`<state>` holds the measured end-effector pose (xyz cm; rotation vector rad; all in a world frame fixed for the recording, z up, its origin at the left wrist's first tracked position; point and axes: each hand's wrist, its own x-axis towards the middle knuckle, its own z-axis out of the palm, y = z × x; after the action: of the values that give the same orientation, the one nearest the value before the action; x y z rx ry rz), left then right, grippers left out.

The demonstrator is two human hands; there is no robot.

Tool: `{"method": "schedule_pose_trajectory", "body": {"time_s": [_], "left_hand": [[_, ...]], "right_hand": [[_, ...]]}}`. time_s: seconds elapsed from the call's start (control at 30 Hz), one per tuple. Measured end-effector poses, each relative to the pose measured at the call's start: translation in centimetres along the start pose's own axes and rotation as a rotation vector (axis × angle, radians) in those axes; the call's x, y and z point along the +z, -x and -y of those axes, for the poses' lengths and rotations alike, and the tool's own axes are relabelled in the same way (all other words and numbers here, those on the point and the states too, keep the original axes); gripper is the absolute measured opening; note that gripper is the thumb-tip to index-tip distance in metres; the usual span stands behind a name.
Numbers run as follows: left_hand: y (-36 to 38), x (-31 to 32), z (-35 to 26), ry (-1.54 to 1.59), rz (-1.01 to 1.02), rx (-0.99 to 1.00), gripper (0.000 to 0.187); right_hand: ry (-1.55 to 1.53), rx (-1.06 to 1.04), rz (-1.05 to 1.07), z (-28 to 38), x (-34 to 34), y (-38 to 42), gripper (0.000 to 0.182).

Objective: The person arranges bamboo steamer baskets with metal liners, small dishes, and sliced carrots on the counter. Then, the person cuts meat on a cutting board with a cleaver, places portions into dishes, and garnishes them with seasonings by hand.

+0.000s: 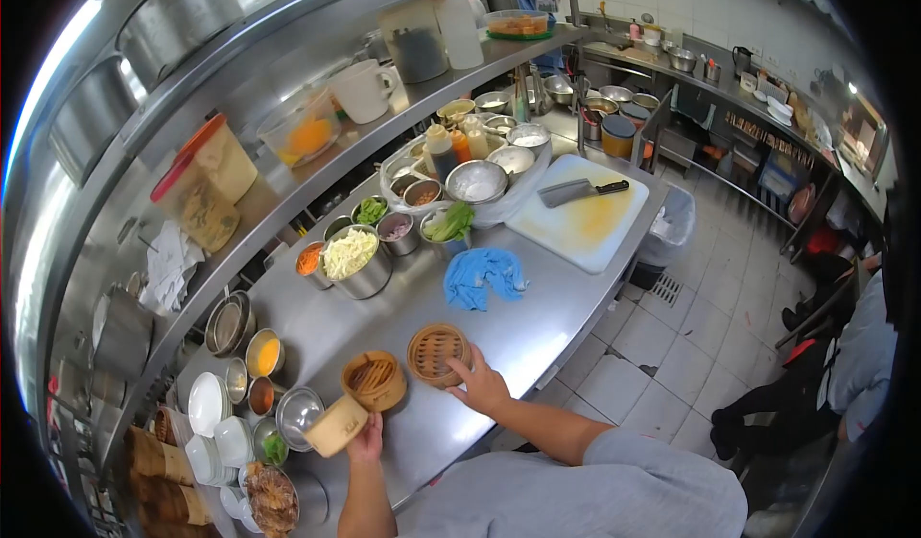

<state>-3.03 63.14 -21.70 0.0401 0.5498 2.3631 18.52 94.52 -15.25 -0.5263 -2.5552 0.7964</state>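
My left hand [366, 442] grips a small bamboo steamer [336, 427], which is tipped on its side with its pale outer wall toward me. Just beyond it, a second bamboo steamer [375, 382] sits on the steel counter, slats showing inside. My right hand [484, 388] holds the right edge of a round bamboo piece with a woven slatted face [437, 351], its fingers lying over the rim. A steel bowl [299, 406] stands left of the tilted steamer.
A crumpled blue cloth [484, 278] lies ahead on the counter [413, 298]. A cleaver [576, 191] rests on a white cutting board [604, 226]. Tubs of chopped vegetables, including a pot of shredded cabbage [353, 258], line the back. White bowls [207, 404] stack left. A person [854, 346] is at right.
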Motion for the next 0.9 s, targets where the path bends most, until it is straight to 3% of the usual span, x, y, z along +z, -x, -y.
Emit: {"method": "schedule_pose_trajectory", "body": {"time_s": [0.07, 0.13, 0.2, 0.23, 0.3, 0.33, 0.4, 0.43, 0.47, 0.53, 0.67, 0.73, 0.83, 0.9], "left_hand": [[3.3, 4.1, 0.1, -0.062, -0.322, 0.065, 0.042], [5.4, 2.9, -1.2, -0.177, -0.314, 0.110, 0.039], [7.7, 2.8, -2.3, -0.433, -0.122, 0.100, 0.036], [9.0, 3.3, -2.3, -0.432, -0.131, 0.108, 0.036], [12.0, 7.4, -1.5, -0.740, -0.491, 0.194, 0.031], [12.8, 7.3, -1.5, -0.738, -0.499, 0.197, 0.031], [14.5, 7.4, -1.1, -1.502, -0.606, 0.040, 0.024], [15.0, 7.4, -0.8, -1.703, -0.572, 0.048, 0.035], [15.3, 9.1, -0.4, -1.696, -0.576, 0.050, 0.035], [14.6, 13.2, 0.8, -2.003, -0.706, -0.209, 0.051], [12.5, 13.2, 2.3, -2.056, -0.744, -0.112, 0.063], [11.0, 8.9, 2.5, -2.259, -0.649, 0.248, 0.069], [9.8, 9.8, 2.2, -2.114, -0.647, 0.289, 0.073], [10.3, 15.7, 1.2, -1.722, -0.643, -0.007, 0.075]], "right_hand": [[-0.021, 0.008, 0.011, -0.4, 0.0, -0.2, 0.072], [-0.004, 0.016, 0.023, -0.4, 0.0, -0.2, 0.072], [-0.029, 0.027, 0.054, -0.2, -0.4, -0.2, 0.071], [-0.041, 0.036, 0.078, -0.3, -0.5, -0.4, 0.071], [-0.053, 0.020, 0.065, -0.7, -0.1, -0.4, 0.071], [-0.063, 0.013, 0.041, -0.8, 0.2, -0.3, 0.070], [-0.053, 0.003, 0.027, -0.8, 0.4, -0.3, 0.070], [-0.042, -0.006, 0.005, -0.9, 0.5, -0.4, 0.070], [-0.038, -0.011, 0.009, -0.8, 0.3, -0.4, 0.070], [-0.064, -0.016, 0.004, -0.4, -0.3, -0.4, 0.071], [-0.080, -0.030, 0.048, 0.1, -1.5, -0.2, 0.075], [-0.098, -0.147, 0.081, 0.0, -1.9, 0.1, 0.077], [-0.088, -0.298, 0.083, 0.0, -1.3, 0.1, 0.077], [-0.105, -0.309, 0.114, -0.4, -0.8, 0.0, 0.077]]}}
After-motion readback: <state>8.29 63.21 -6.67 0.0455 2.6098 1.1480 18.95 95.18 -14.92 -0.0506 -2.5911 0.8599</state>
